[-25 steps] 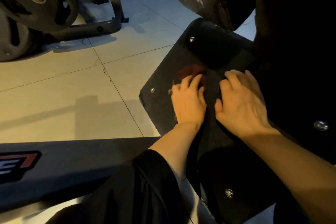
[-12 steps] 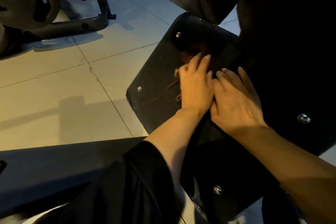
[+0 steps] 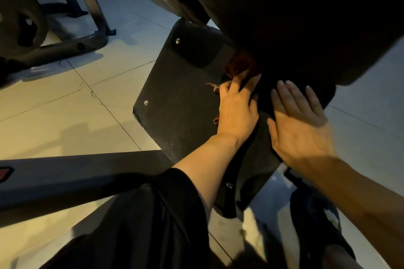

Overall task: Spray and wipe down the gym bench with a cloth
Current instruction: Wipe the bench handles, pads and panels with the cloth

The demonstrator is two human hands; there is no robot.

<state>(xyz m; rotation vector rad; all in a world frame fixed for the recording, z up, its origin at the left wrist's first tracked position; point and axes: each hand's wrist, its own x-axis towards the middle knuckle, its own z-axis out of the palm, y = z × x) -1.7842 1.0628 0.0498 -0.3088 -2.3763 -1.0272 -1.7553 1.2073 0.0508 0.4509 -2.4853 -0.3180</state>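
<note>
Lying bunched on the dark bench panel (image 3: pixel 181 98), a reddish cloth (image 3: pixel 239 64) showed just beyond the left hand (image 3: pixel 237 111), partly tucked under the overhanging black pad (image 3: pixel 295 17) at the far side. The left hand pressed down on it, fingers bent around its near edge and gripping it. Just to the right, the right hand (image 3: pixel 298 124) lay flat on the panel, fingers straight and spread, holding nothing. Small silver bolts (image 3: pixel 177 40) dotted the panel's corners. A weight plate (image 3: pixel 20 22) stood on the tiled floor (image 3: pixel 65 105), far left.
</note>
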